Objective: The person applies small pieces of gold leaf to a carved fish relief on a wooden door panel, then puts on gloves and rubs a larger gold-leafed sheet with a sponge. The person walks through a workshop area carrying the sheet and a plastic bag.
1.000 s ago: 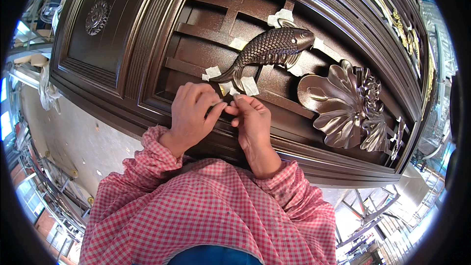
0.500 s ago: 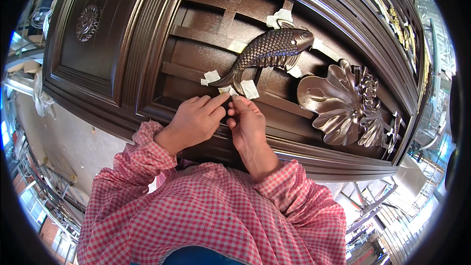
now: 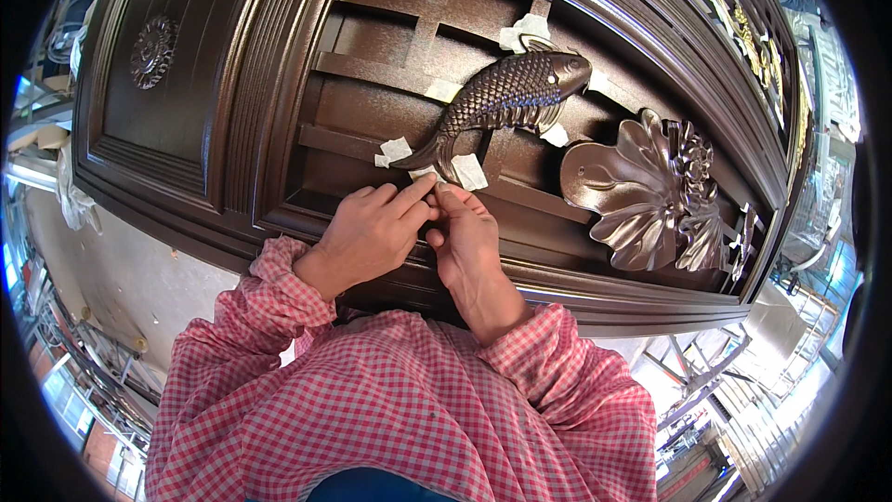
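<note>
Head view: fish relief (image 3: 506,90) sits over raised slats (image 3: 362,69) in the dark panel (image 3: 177,130); pale tape pieces (image 3: 469,173) already placed by back, fins and tail. Tape scrap (image 3: 421,173) at tail tip looks unfinished. Left hand (image 3: 367,231) has forefinger at it, other fingers curled; right hand (image 3: 471,240) pinched just beside, can't tell on what. Slats make footing uneven; leaf carving (image 3: 632,197) crowds the right.

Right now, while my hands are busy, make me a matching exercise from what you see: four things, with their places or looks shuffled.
1. Fish
2. Rosette
3. Leaf carving
4. Shirt

A. Pink checks
B. Right of the fish
C. Pale tape pieces around it
D. On the left panel

Pairs: 1-C; 2-D; 3-B; 4-A.
</note>
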A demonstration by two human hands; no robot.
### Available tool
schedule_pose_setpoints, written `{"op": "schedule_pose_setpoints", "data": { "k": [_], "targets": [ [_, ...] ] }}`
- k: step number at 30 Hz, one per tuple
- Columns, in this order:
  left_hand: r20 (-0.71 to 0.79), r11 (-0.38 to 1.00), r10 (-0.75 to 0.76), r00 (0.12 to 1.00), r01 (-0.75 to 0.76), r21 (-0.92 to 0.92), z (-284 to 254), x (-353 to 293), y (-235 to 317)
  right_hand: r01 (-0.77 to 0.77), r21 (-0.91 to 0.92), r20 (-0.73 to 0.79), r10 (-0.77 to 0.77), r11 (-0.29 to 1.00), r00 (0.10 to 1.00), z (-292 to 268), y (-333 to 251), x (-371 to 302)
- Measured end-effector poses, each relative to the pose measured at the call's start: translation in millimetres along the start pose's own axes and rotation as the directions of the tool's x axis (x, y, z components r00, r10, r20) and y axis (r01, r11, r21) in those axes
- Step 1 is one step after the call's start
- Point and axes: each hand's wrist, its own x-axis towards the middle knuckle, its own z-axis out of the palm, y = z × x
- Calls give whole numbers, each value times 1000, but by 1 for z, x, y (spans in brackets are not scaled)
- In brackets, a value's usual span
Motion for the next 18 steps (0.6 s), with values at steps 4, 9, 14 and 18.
{"op": "schedule_pose_setpoints", "data": {
  "k": [4, 9, 14, 18],
  "targets": [
    [16, 1000, -12, 1000, 12, 12, -1, 2, 1, -1, 8, -15, 1, 1000, 1000, -1, 2, 2],
    [52, 999, 12, 999, -15, 43, -3, 3, 2, -1, 39, -37, 2, 999, 999, -2, 2, -1],
    [116, 996, 41, 992, -50, 76, -5, 4, 1, 51, 71, -42, -48, 996, 998, -11, -2, -17],
    [133, 995, 66, 989, -74, 62, -5, 6, 2, 84, 87, 65, -90, 993, 994, -22, -5, -31]
  ]
}}
